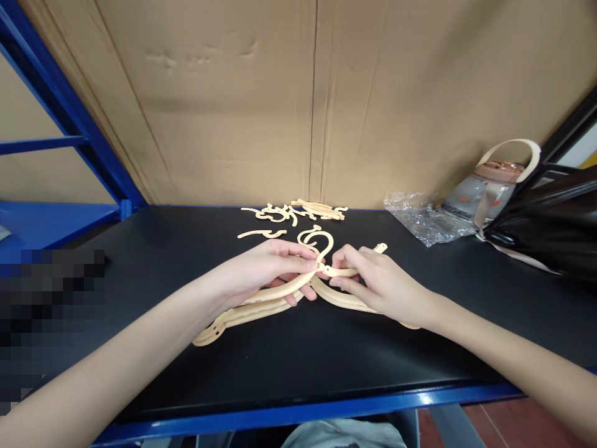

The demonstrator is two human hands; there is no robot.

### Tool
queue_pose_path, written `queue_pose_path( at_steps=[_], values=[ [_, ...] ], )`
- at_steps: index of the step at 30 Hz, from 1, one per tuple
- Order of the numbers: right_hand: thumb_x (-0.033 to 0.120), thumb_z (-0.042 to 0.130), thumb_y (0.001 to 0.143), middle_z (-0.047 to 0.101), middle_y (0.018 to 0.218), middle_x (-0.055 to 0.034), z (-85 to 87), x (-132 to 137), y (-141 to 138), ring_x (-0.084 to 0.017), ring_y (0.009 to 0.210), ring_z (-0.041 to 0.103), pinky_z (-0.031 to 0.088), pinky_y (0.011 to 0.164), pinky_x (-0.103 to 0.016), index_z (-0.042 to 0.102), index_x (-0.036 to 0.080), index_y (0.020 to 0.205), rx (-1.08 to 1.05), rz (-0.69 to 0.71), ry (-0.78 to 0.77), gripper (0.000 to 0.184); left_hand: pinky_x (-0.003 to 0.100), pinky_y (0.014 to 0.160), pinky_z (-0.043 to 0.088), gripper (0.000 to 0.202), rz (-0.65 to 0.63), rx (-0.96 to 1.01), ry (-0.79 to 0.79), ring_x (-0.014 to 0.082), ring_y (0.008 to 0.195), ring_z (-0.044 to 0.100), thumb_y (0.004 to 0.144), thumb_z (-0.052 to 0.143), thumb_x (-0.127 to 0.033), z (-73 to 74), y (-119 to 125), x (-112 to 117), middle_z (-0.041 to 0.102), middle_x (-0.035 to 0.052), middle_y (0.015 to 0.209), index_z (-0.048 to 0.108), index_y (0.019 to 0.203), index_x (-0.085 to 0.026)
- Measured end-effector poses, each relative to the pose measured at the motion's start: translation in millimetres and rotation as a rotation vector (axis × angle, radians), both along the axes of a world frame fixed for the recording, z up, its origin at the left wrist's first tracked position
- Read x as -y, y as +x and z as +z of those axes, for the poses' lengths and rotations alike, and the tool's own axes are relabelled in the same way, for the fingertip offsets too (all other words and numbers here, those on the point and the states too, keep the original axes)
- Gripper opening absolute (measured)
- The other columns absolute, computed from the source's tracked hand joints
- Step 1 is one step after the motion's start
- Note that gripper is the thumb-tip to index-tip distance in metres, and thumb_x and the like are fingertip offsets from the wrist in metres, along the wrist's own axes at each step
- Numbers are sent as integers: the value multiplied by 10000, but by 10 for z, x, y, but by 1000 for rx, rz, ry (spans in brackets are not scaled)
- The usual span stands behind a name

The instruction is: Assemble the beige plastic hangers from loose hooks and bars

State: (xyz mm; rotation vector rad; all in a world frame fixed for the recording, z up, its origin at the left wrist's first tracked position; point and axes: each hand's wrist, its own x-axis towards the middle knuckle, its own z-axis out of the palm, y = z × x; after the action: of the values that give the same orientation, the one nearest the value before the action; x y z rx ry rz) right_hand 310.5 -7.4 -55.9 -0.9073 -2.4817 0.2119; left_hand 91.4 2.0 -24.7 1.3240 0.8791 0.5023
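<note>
A cream plastic hanger (242, 314) lies across the middle of the black tabletop (298, 354), its hook (321, 239) curling up between my hands. My left hand (265, 270) is closed round the hanger's left arm, near the neck. My right hand (377, 280) pinches a small cream part (342, 272) at the neck, and the hanger's right arm (347, 302) runs beneath it. Both hands meet at the hanger's centre.
Several loose cream hanger pieces (293, 214) lie at the back by the cardboard wall. At the right are crumpled clear plastic (415, 218), a lidded jar with a strap (485, 190) and a dark bag (550, 218). A blue shelf frame (69, 118) stands left.
</note>
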Motion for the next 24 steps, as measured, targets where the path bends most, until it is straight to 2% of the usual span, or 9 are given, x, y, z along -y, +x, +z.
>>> queue_pose_path(
  at_steps=[6, 10, 12, 19, 24],
  values=[
    [278, 543, 941, 567, 738, 39, -48, -36, 17, -139, 667, 512, 383, 701, -277, 481, 213, 881, -67, -15, -132, 108, 175, 544, 501, 142, -20, -49, -16, 130, 664, 666, 845, 648, -270, 17, -8, -3, 686, 24, 773, 634, 932, -159],
    [359, 610, 898, 619, 792, 22, -80, -52, 29, -163, 778, 572, 420, 726, -279, 539, 215, 845, -168, -23, -318, 169, 151, 524, 476, 106, -69, -65, -3, 112, 657, 658, 853, 640, -247, 20, -29, -13, 694, 17, 765, 637, 910, -158],
    [373, 632, 879, 634, 797, 18, -85, -48, 27, -171, 809, 593, 436, 736, -279, 565, 214, 823, -192, -35, -359, 182, 149, 517, 469, 98, -89, -75, 9, 103, 634, 650, 855, 636, -235, 16, -34, -24, 701, 16, 764, 639, 918, -160],
    [365, 680, 842, 668, 749, 28, -54, 1, 10, -155, 746, 642, 457, 709, -256, 615, 201, 769, -205, -83, -374, 190, 191, 564, 489, 139, -104, -156, 109, 138, 664, 662, 844, 638, -261, 5, -31, -15, 721, 46, 765, 629, 929, -152],
    [332, 687, 844, 686, 753, 47, -41, 6, 3, -139, 743, 658, 438, 677, -227, 641, 208, 776, -195, -80, -361, 149, 226, 574, 504, 114, -40, -188, 146, 187, 724, 688, 806, 644, -236, -27, -6, -1, 712, 41, 747, 618, 874, -148]
  ],
)
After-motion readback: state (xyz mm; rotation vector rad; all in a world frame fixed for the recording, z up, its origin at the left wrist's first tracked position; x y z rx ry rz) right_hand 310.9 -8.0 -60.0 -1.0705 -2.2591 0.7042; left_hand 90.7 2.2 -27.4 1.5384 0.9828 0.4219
